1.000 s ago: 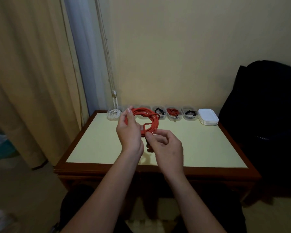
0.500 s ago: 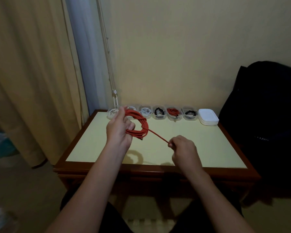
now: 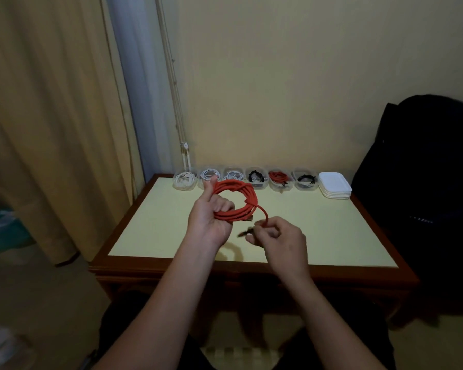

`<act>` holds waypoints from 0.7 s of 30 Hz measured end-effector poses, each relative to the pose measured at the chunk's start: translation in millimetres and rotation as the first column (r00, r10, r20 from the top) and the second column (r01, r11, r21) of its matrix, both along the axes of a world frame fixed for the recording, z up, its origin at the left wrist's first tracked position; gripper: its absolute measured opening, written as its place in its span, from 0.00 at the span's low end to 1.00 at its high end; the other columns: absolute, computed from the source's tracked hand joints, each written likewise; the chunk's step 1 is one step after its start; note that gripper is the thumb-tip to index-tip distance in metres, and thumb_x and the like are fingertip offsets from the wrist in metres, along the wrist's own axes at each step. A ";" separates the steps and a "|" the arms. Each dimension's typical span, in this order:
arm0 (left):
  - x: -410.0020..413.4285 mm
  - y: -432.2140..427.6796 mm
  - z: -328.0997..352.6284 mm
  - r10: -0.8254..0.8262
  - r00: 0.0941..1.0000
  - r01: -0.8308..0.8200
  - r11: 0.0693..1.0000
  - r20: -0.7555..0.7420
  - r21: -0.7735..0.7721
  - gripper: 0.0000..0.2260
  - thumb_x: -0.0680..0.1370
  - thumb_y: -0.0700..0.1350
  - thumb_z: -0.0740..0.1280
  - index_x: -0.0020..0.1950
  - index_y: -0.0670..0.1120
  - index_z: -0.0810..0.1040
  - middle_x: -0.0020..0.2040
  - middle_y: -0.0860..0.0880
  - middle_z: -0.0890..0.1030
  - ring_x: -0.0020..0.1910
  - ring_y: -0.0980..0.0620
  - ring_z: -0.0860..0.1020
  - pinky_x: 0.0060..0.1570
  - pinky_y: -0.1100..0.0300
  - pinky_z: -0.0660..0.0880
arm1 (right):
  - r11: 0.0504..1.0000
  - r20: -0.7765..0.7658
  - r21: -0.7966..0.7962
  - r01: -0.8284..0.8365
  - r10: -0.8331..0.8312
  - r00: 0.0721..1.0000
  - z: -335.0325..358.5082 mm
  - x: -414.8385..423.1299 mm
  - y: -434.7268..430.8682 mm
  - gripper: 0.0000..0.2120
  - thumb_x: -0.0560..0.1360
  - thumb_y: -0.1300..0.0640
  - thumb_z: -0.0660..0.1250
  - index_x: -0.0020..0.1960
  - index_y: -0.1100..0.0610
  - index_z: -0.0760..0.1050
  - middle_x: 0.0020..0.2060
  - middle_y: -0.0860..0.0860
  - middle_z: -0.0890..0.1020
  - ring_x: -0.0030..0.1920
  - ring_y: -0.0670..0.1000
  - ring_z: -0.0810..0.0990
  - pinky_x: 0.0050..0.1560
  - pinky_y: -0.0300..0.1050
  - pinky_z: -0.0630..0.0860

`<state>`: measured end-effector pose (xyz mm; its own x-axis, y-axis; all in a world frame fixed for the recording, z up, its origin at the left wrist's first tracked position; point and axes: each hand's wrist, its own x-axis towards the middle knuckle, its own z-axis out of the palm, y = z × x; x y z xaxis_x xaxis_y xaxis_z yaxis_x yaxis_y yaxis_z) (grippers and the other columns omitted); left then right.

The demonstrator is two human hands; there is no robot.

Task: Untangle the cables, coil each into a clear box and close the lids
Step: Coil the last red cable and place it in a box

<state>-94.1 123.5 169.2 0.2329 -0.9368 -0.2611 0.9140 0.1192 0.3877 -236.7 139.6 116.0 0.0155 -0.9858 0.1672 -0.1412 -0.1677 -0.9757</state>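
Curtain: a tall beige fabric curtain [image 3: 51, 129] hangs to your left, from the top of the view down to the floor.
Bag: a bulky black fabric bag [image 3: 425, 169] stands against the table's right side.
Table: you sit at a dark-wood table with a pale yellow top [image 3: 332, 236], pushed against the cream wall.
Boxes: six small clear plastic boxes [image 3: 257, 180] stand in a row along the far edge, all without lids. From the left, three hold white cables, then one black, one red, one black.
Cable: the long orange-red braided cable [image 3: 247, 208] is wound into a round coil, held in the air above the table's middle, just in front of the boxes.
Left hand: your left hand [image 3: 206, 222] grips the coil's left side, the fingers curled through the loop and the thumb up along it.
Right hand: your right hand [image 3: 281, 239], just right of and below the coil, pinches the cable's loose tail, which arcs down from the coil's right edge.
Lids: a neat stack of white rectangular lids [image 3: 335, 185] sits at the right end of the row.
Plug: a dark plug end [image 3: 245, 232] shows by your right fingertips, too blurred to make out.
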 end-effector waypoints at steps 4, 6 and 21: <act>-8.6 -0.9 5.2 0.040 0.985 -0.051 0.997 0.165 0.058 0.10 0.84 0.51 0.62 0.56 0.49 0.80 0.24 0.55 0.59 0.20 0.58 0.58 0.19 0.67 0.59 | 0.949 0.756 0.264 -0.171 -0.093 0.648 14.1 23.4 2.6 0.05 0.77 0.72 0.67 0.52 0.72 0.77 0.47 0.64 0.85 0.48 0.55 0.87 0.48 0.41 0.83; -10.7 -0.8 8.9 0.077 0.962 -0.099 0.992 0.262 0.073 0.11 0.83 0.52 0.63 0.57 0.49 0.81 0.25 0.56 0.60 0.22 0.58 0.57 0.21 0.66 0.59 | 0.929 0.852 0.291 -0.228 -0.143 0.503 15.4 27.4 2.3 0.05 0.78 0.72 0.66 0.53 0.70 0.77 0.47 0.62 0.84 0.47 0.53 0.87 0.46 0.40 0.83; -20.5 3.6 8.8 0.166 0.856 -0.232 0.970 0.489 0.078 0.11 0.84 0.54 0.61 0.53 0.53 0.82 0.50 0.50 0.79 0.43 0.53 0.72 0.47 0.58 0.73 | 0.840 0.947 0.295 -0.454 -0.193 0.258 25.0 36.1 3.4 0.07 0.81 0.67 0.63 0.57 0.64 0.78 0.48 0.60 0.86 0.47 0.54 0.88 0.49 0.49 0.84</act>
